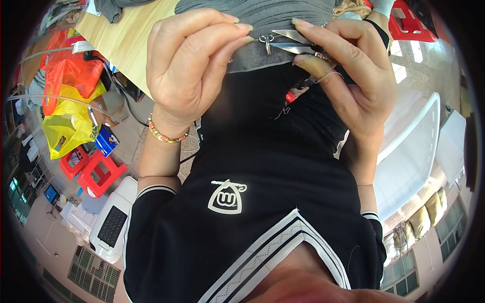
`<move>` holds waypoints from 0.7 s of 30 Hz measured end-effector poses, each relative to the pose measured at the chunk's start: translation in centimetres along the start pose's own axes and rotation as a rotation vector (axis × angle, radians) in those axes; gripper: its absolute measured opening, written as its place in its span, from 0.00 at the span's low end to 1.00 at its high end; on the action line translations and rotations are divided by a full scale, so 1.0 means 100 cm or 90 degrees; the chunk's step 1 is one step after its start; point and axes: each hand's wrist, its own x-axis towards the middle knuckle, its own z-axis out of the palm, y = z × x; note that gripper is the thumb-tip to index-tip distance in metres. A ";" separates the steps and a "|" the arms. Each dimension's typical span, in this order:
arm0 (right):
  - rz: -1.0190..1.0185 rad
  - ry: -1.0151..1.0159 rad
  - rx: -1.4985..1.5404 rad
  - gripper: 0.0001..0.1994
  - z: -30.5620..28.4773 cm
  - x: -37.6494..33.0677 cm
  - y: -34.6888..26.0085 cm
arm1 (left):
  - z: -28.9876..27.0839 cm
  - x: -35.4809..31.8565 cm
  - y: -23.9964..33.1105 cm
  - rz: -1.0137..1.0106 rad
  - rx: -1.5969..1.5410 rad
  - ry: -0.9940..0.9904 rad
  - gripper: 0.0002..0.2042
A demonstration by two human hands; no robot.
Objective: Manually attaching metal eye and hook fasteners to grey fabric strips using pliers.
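Two parted blades (290,48) of a pair of thread snips (319,54) are pointed at a small metal fitting (267,44), and the main risk is judged to lie in that narrow meeting place. Should the snips be squeezed at a poor angle, the hard metal could be bitten instead of anything soft beside it, and the edges could be nicked or the fitting flicked away. The tips of the left fingers (227,36) could also be caught if the blades were pushed too far across. A loose thread (331,76) is looped by the right thumb and could be snagged in the snips. If the fitting were let go, it could be lost against the grey cloth (252,15) or the black garment (268,136).

The fitting is placed in the gap between the two hands, just beyond the left fingertips and right at the blade tips; whether it is touched by the blades cannot be told. The left fingers are pinched together, and the fitting appears to be held by them, though whether by its edge or by a short strand is unclear. The snips are gripped between the thumb and index of the right fingers (331,41), with the blades left unclosed.
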 end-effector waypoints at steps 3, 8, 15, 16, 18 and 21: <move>0.019 -0.016 -0.017 0.21 -0.002 0.007 -0.005 | 0.000 -0.004 0.006 -0.026 0.032 -0.002 0.07; 0.020 -0.052 -0.055 0.20 -0.007 0.016 -0.016 | -0.004 -0.003 0.011 -0.072 0.048 -0.019 0.05; 0.084 -0.053 -0.042 0.20 -0.006 0.021 -0.029 | 0.001 -0.001 0.007 -0.055 -0.065 0.032 0.06; 0.070 -0.059 -0.053 0.20 -0.006 0.021 -0.028 | 0.001 -0.001 0.008 -0.066 -0.061 0.030 0.06; 0.054 -0.066 -0.065 0.20 -0.006 0.023 -0.026 | 0.000 -0.001 0.009 -0.066 -0.068 0.032 0.05; 0.043 -0.085 -0.033 0.20 -0.007 0.026 -0.023 | -0.006 0.001 0.011 -0.064 -0.045 -0.006 0.04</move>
